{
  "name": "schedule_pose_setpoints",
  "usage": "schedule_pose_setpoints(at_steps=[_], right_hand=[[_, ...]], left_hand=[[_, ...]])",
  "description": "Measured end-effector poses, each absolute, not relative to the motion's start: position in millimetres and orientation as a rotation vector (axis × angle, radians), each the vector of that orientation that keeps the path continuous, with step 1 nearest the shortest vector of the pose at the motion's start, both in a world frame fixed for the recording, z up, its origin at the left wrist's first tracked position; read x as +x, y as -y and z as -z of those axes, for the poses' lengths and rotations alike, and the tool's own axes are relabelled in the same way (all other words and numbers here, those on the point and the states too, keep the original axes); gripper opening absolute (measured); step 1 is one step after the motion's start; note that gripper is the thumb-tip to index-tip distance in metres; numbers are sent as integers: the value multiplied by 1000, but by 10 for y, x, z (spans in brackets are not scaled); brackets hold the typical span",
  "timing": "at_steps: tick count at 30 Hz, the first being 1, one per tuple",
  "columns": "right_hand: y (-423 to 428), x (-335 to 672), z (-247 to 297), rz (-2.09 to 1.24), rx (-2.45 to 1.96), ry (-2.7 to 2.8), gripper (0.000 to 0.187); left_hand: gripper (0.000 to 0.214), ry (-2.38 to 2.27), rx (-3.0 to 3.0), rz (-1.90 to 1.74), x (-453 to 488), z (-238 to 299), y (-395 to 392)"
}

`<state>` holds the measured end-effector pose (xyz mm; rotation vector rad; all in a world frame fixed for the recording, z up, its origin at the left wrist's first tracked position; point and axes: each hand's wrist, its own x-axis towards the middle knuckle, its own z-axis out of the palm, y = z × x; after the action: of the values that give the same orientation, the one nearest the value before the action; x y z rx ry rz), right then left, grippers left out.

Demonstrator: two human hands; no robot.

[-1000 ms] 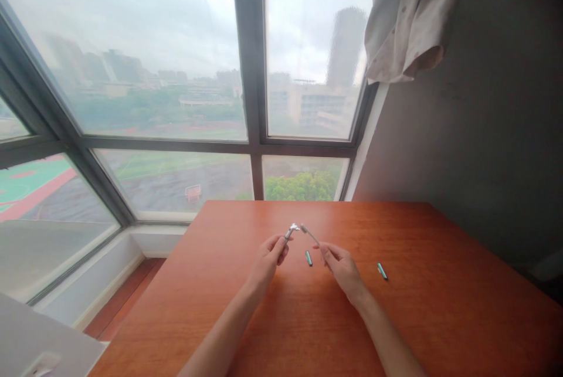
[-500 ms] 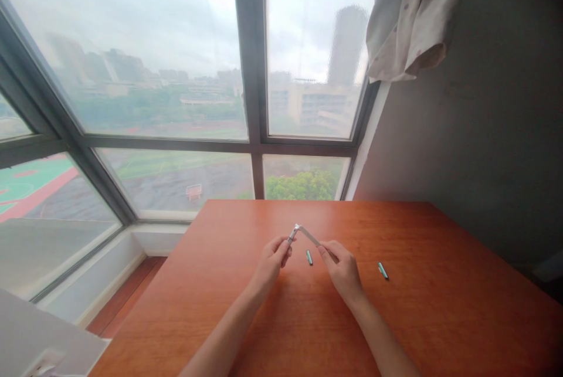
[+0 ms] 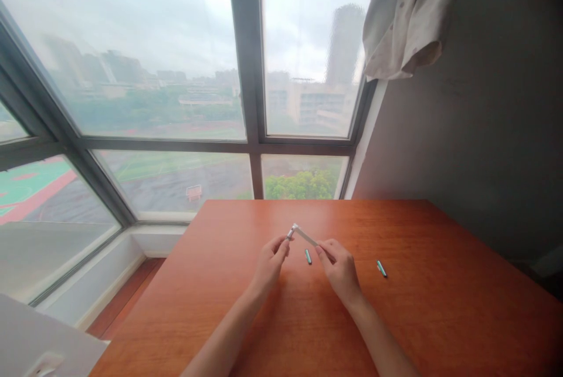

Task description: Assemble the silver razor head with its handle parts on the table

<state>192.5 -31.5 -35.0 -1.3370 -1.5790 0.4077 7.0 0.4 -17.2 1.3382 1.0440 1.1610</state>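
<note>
In front of me, over the table, I hold a slim silver metal piece bent in an upside-down V, its peak pointing away from me. My left hand is closed on its shorter, thicker left arm, thumb on top. The flat, strip-like right arm is pinched between the thumb and fingers of my right hand. Whether the two arms are one part or joined at the peak is too small to tell. Between my hands lies a small green-and-dark bar on the table. Another such bar lies to the right of my right hand.
The reddish-brown wooden table reaches to the large windows. A pale buttoned cloth hangs at upper right, by a grey wall. At lower left is a white surface.
My grip on both ends of the silver piece stays the same. The view has shifted slightly, and my hands and the piece show hardly any other movement.
</note>
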Motion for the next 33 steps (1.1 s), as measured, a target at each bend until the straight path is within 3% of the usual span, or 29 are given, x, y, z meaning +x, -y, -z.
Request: schedule_pose_setpoints(at_steps=[33], right_hand=[[331, 1912, 282, -496, -1244, 1496, 33]], left_hand=[[45, -977, 1281, -1147, 105, 132, 26]])
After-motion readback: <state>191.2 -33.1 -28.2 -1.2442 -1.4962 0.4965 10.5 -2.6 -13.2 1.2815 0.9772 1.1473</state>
